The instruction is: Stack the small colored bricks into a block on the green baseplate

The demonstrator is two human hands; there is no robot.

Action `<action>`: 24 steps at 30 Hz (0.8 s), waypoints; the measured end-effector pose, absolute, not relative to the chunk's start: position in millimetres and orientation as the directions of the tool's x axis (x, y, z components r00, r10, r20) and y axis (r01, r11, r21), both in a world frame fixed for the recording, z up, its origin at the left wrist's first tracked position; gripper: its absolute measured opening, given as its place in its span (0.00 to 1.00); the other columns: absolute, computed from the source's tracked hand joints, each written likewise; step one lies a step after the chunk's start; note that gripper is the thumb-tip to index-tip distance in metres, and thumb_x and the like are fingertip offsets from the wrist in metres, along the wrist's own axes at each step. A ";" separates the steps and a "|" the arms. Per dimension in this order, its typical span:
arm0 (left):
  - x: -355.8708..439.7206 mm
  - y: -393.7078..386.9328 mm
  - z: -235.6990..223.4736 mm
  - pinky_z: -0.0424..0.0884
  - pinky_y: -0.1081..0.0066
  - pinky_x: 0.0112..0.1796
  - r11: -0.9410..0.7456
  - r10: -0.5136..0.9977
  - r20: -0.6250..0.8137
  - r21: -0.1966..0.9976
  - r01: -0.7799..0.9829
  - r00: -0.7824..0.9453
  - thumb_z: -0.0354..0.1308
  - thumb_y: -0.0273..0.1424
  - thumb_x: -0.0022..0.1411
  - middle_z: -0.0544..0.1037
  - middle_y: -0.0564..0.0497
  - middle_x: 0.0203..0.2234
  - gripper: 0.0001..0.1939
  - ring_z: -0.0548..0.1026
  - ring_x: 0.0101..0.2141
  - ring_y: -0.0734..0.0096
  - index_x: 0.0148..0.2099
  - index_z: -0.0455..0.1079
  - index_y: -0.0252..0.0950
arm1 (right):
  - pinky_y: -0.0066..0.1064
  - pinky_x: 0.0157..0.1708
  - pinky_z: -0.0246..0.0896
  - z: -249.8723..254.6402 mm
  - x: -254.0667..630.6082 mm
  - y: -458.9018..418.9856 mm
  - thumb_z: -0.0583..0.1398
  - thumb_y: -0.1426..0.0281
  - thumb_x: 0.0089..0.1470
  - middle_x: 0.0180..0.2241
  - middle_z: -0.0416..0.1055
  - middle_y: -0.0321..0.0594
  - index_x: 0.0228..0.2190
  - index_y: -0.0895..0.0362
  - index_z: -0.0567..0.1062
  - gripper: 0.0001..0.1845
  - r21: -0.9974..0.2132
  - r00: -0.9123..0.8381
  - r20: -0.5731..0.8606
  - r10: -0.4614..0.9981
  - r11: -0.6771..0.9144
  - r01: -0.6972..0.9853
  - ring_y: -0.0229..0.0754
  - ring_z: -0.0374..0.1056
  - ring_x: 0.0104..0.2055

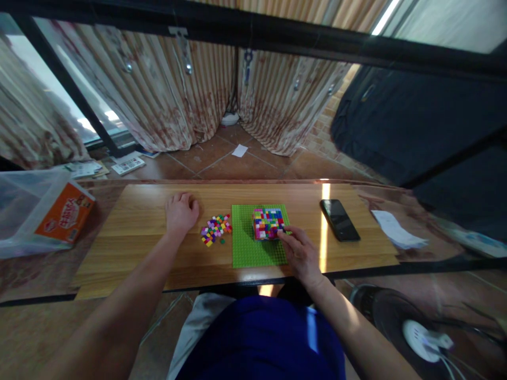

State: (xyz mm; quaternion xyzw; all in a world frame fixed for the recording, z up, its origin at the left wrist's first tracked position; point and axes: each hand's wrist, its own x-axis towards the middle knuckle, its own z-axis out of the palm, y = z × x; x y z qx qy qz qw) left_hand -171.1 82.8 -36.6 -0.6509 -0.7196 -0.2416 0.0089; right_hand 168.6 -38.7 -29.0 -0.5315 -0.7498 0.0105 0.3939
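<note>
A block of small multicoloured building bricks [267,224] stands on the green studded baseplate [247,252]. My right hand [301,253] is at the front right corner of that block, thumb and fingers pinched together. A tiny dark brick seems to sit between the fingertips, touching the block's side. To the left, my left hand [181,213] rests palm down on the wooden table, its fingers curled in and nothing visible in them. Loose coloured bricks [216,228] lie in a pile between that hand and the baseplate, with a single green brick [222,241] just apart.
A black phone [339,220] and a white paper [400,230] lie on the right. At the far left stands a clear plastic bin [29,211] with an orange label. A dark bar [277,31] crosses above the table [138,237]. A white power strip [420,340] is at the lower right.
</note>
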 end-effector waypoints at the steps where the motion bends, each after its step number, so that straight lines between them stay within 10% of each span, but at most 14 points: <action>1: -171.0 82.8 -36.4 0.64 0.53 0.52 0.037 0.933 0.326 0.338 0.940 -0.154 0.48 0.34 0.61 0.74 0.40 0.47 0.17 0.69 0.49 0.51 0.48 0.71 0.35 | 0.34 0.39 0.73 -28.3 168.1 -38.6 0.56 0.69 0.61 0.45 0.73 0.43 0.40 0.49 0.80 0.12 -0.450 -0.115 0.575 0.810 0.430 0.783 0.40 0.72 0.40; 12: -171.9 84.0 -38.2 0.63 0.53 0.53 0.036 0.930 0.332 0.339 0.940 -0.155 0.49 0.34 0.61 0.74 0.40 0.47 0.17 0.69 0.49 0.50 0.49 0.71 0.35 | 0.35 0.40 0.72 -2.2 151.4 -56.3 0.56 0.68 0.61 0.40 0.74 0.43 0.42 0.52 0.77 0.11 -0.664 0.160 0.556 0.816 0.320 0.675 0.41 0.73 0.41; 24: -172.6 83.3 -42.1 0.61 0.54 0.54 0.035 0.934 0.325 0.328 0.944 -0.147 0.49 0.34 0.62 0.74 0.39 0.47 0.17 0.68 0.50 0.51 0.49 0.71 0.33 | 0.31 0.41 0.68 -20.7 51.6 -46.9 0.56 0.72 0.60 0.38 0.75 0.42 0.40 0.53 0.77 0.10 -0.614 -0.238 0.377 0.895 0.434 0.659 0.41 0.71 0.41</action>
